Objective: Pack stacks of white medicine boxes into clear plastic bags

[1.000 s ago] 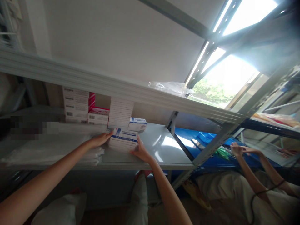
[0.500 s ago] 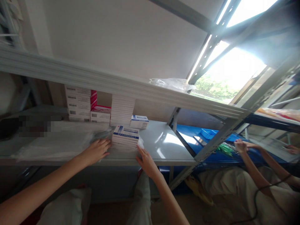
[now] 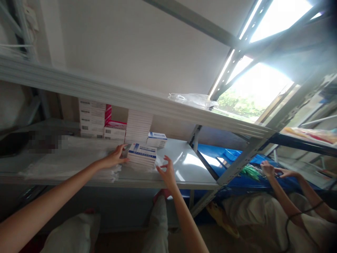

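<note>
A short stack of white-and-blue cartons [image 3: 142, 157] sits near the front of the grey shelf, with a bit of clear plastic film [image 3: 158, 161] by its right side. My left hand [image 3: 116, 158] is just left of the stack, thumb and fingers spread. On the other side, my right hand [image 3: 167, 173] has its fingers curved and apart, close to the film. I cannot tell whether either hand touches the cartons. Flat clear plastic bags [image 3: 76, 154] lie under and beyond my left forearm.
Behind stand a tall stack of thin white boxes [image 3: 138, 126], a small white-and-blue carton [image 3: 157, 139] and white-and-magenta boxes [image 3: 92, 119]. An upper shelf beam [image 3: 147, 110] crosses above. At right, a co-worker's hands [image 3: 268, 169] are over a blue surface beyond the slanted post [image 3: 237, 161].
My left hand has lifted from the bags and opened beside the stack. My right hand has risen slightly, its fingers spreading. The stack stays in place.
</note>
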Tool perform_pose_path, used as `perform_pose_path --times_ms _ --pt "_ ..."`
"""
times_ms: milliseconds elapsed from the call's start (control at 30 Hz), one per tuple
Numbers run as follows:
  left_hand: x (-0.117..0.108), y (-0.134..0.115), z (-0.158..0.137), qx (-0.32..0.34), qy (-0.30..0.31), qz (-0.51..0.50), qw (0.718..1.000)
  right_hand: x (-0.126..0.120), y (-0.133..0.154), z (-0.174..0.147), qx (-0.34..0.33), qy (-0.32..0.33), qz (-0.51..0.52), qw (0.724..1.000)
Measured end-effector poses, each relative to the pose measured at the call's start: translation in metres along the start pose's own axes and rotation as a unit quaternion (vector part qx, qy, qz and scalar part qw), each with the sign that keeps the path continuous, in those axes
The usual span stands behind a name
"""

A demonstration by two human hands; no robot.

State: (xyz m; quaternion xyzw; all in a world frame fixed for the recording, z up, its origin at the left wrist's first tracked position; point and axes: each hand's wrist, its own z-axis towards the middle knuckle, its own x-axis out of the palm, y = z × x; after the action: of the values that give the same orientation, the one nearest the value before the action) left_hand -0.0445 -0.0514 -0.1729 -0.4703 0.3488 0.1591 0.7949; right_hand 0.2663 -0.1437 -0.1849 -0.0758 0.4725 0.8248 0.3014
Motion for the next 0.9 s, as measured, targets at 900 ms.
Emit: perform_pose_path --times_ms 900 --pt "0.010 0.011 0.033 0.037 0.142 -0.154 0.977 0.032 -0.024 0.056 -0.077 0.283 -0.063 0.954"
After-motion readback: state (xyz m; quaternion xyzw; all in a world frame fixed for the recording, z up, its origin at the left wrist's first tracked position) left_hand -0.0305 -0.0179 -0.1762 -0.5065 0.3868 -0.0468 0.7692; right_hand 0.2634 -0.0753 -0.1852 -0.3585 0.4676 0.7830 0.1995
